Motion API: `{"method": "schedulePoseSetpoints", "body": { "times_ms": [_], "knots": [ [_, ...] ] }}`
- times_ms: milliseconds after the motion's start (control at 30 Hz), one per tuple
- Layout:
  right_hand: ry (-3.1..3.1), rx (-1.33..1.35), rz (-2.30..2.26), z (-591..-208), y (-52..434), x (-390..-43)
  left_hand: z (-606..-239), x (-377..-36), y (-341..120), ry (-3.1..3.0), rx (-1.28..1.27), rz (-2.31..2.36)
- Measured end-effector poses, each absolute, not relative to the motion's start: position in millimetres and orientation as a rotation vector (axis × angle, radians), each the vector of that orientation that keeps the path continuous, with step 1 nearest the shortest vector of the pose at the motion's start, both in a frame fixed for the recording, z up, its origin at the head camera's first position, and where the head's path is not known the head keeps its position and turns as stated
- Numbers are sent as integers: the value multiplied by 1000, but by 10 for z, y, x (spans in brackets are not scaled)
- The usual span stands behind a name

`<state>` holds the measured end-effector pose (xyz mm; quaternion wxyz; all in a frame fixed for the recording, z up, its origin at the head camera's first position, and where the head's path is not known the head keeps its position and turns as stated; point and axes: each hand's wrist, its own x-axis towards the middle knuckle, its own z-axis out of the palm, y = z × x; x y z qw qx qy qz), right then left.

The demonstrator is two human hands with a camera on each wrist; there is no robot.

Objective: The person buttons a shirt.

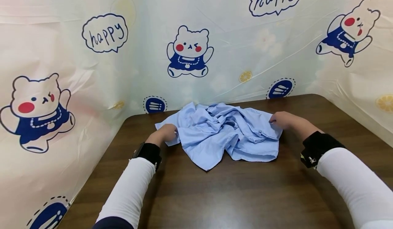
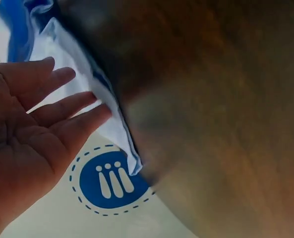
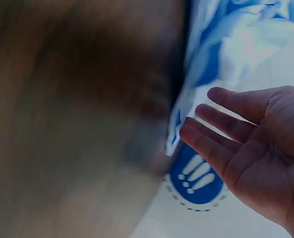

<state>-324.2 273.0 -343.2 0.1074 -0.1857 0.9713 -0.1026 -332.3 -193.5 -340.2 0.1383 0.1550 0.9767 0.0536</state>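
Arms: a person in white sleeves and black wrist straps reaches over a dark wooden table.
Left hand: fingers straight and loosely spread, fingertips touching the shirt's left edge; nothing gripped.
Right hand: fingers relaxed and extended, fingertips at the shirt's right edge; nothing gripped.
Shirt: light blue, crumpled in a heap mid-table between the two hands.
Handling: it looks light, soft and limp, likely to sag and slide; the outer hems beside each hand seem the surest hold.
Backdrop: a cream curtain printed with bears and "happy" bubbles walls the table.
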Motion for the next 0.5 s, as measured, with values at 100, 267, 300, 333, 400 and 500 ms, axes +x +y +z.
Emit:
{"method": "schedulePoseSetpoints", "body": {
  "times_ms": [100,267,300,333,400,500],
  "knots": [
    [2877,-564,-242,-3521,2743,-3301,-3468,-3337,-1930,2856,449,169],
    [2913,-508,-187,-3567,2759,-3404,-3504,-3374,-1983,2916,431,219],
    [2912,-477,-196,-3567,2764,-3424,-3507,-3385,-2002,2926,433,224],
    [2912,-445,-210,-3567,2773,-3444,-3506,-3396,-2022,2932,431,237],
    [2911,-395,-237,-3570,2799,-3483,-3497,-3414,-2061,2940,416,266],
    [2913,-355,-266,-3589,2846,-3533,-3486,-3435,-2108,2939,387,319]
  ]
}}
